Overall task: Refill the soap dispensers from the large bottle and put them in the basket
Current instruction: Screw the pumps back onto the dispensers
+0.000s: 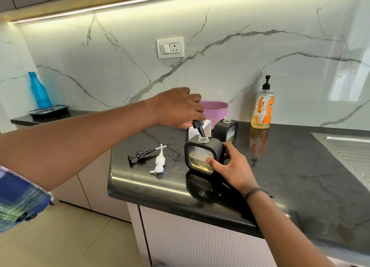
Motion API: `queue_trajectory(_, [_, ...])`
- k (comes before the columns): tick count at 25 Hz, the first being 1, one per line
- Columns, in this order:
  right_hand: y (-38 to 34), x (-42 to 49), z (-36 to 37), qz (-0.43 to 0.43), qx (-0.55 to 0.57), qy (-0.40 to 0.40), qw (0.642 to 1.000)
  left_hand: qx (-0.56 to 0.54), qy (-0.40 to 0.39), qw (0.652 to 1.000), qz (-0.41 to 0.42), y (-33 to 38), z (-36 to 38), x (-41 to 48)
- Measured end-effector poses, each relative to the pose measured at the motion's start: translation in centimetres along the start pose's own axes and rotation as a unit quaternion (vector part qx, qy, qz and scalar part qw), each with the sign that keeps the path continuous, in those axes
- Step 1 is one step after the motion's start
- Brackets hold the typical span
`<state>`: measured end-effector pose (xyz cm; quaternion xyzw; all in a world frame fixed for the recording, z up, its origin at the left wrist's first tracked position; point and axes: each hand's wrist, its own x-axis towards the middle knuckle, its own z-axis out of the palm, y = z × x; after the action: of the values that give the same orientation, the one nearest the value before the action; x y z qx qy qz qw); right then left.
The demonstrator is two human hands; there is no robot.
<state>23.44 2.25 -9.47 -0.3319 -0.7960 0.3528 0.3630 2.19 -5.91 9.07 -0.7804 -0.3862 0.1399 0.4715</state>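
A square black soap dispenser [202,156] holding yellow liquid stands near the counter's front. My right hand [232,166] grips its right side, thumb on the glass face. My left hand [178,108] holds a black pump [199,127] tilted, its stem in the dispenser's open neck. A second black dispenser [227,131] stands open behind, and a white one [193,131] is partly hidden. The purple basket [217,109] is at the wall. The large bottle [262,106] with an orange label stands at the right.
A black pump [140,155] and a white pump [159,162] lie loose on the dark counter [290,166], left of the dispensers. A steel sink [348,148] lies at the far right. A blue bottle [39,90] and a black tray [48,110] sit far left.
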Motion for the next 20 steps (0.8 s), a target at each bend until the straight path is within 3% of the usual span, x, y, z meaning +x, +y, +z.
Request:
queue_trajectory(3, [0.1,0.0,0.0,0.002,-0.002,0.003,1.000,0.048,-0.016,0.997,0.062,1.7,0.9,1.5])
queue_trajectory(6, [0.2,0.1,0.1,0.001,-0.002,0.003,1.000,0.058,0.003,0.996,0.068,2.9,1.3,1.8])
queue_trajectory(8, [0.2,0.1,0.1,-0.001,-0.001,0.003,1.000,0.004,0.040,0.998,0.054,3.5,0.8,1.2])
queue_trajectory(10, [0.2,0.2,0.1,-0.001,-0.003,0.005,1.000,-0.105,0.105,0.988,-0.043,4.6,0.2,0.5])
queue_trajectory(11, [0.2,0.2,0.1,-0.001,-0.002,0.005,1.000,-0.185,0.123,0.964,-0.146,5.4,0.2,0.2])
queue_trajectory(12, [0.2,0.2,0.2,0.000,-0.003,0.004,1.000,-0.273,0.111,0.918,-0.265,6.3,0.4,0.1])
queue_trajectory(14, [0.2,0.1,0.1,-0.003,-0.007,0.005,1.000,-0.444,0.037,0.780,-0.439,8.0,1.4,0.3])
queue_trajectory(15, [0.1,0.1,0.1,-0.005,-0.009,0.007,1.000,-0.501,0.020,0.725,-0.472,8.6,2.1,0.5])
queue_trajectory(16, [0.1,0.1,0.2,-0.006,-0.010,0.009,1.000,-0.534,0.020,0.693,-0.484,9.0,2.7,0.6])
queue_trajectory(20, [0.0,0.2,0.2,-0.001,-0.008,0.009,1.000,-0.608,0.037,0.614,-0.501,9.5,3.0,1.0])
